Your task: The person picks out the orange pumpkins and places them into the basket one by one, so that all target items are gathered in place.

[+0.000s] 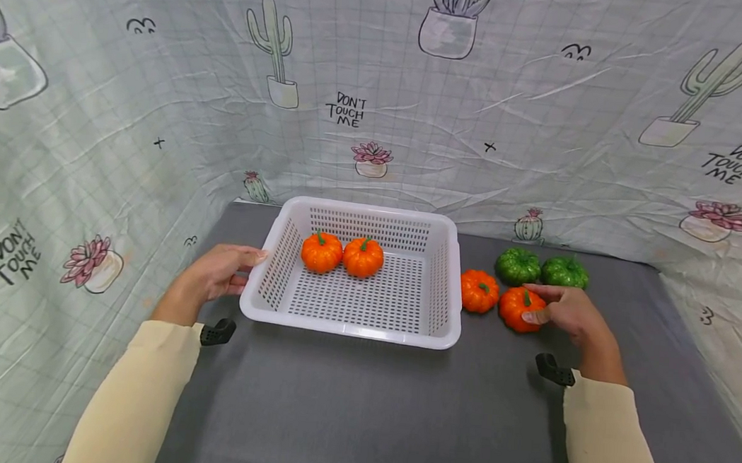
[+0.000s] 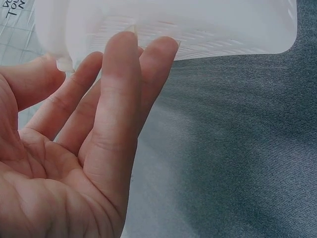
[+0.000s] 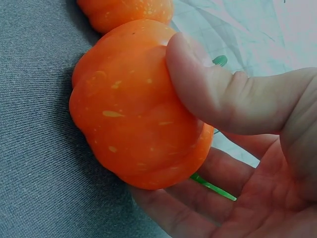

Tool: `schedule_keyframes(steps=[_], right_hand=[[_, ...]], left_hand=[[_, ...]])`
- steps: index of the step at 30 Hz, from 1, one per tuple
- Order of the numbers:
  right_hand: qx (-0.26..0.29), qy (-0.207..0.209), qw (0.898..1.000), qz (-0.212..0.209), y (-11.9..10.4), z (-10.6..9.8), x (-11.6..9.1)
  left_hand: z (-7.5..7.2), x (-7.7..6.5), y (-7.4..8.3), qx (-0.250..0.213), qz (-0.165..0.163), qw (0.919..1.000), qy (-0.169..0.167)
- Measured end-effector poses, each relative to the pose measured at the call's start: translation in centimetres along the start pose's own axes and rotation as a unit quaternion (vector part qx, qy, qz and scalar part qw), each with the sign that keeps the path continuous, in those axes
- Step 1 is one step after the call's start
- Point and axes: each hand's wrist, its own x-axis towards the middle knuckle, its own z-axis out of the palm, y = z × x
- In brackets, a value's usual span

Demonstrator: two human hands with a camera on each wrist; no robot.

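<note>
A white perforated plastic basket [image 1: 352, 333] stands on the grey table, with two small orange pumpkins inside, a left one [image 1: 321, 252] and a right one [image 1: 363, 258]. My left hand [image 1: 223, 271] holds the basket's left side, thumb at the rim and fingers [image 2: 119, 94] against the outer wall below it. To the right of the basket, my right hand [image 1: 567, 311] grips another orange pumpkin [image 1: 514, 310] between thumb and fingers. In the right wrist view this pumpkin [image 3: 133, 109] is close to the table surface, its underside partly showing.
One more orange pumpkin [image 1: 478, 292] sits between the basket and the gripped one. Behind my right hand are two green pumpkins, one nearer the basket [image 1: 517, 267] and one farther right [image 1: 565, 272]. A cactus-print cloth [image 1: 414, 156] hangs behind and beside the grey table [image 1: 366, 408].
</note>
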Motion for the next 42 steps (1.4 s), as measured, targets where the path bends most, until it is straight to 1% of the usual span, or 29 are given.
schedule_keyframes(steps=[11, 19, 25, 29, 34, 42], right_hand=[[0.002, 0.007, 1.000, -0.005, 0.4, 0.1, 0.1], [-0.004, 0.013, 1.000, -0.011, 0.1, 0.2, 0.1], [-0.010, 0.023, 0.999, -0.021, 0.5, 0.5, -0.4], [0.003, 0.026, 0.999, -0.028, 0.8, 0.7, -0.7], [0.006, 0.031, 0.999, -0.031, 0.8, 0.7, -1.1], [0.031, 0.025, 0.998, -0.039, 0.1, 0.4, -1.5]], left_hand=[[0.1, 0.2, -0.1, 0.014, -0.001, 0.9998, 0.012], [-0.2, 0.0, -0.1, 0.008, 0.007, 0.9999, 0.003], [-0.1, 0.2, -0.2, 0.009, 0.017, 0.9998, -0.006], [0.0, 0.2, -0.2, 0.005, 0.013, 0.9999, -0.005], [0.0, 0.1, -0.1, 0.006, 0.010, 0.9999, 0.000], [0.1, -0.1, 0.1, 0.008, 0.008, 0.9999, 0.004]])
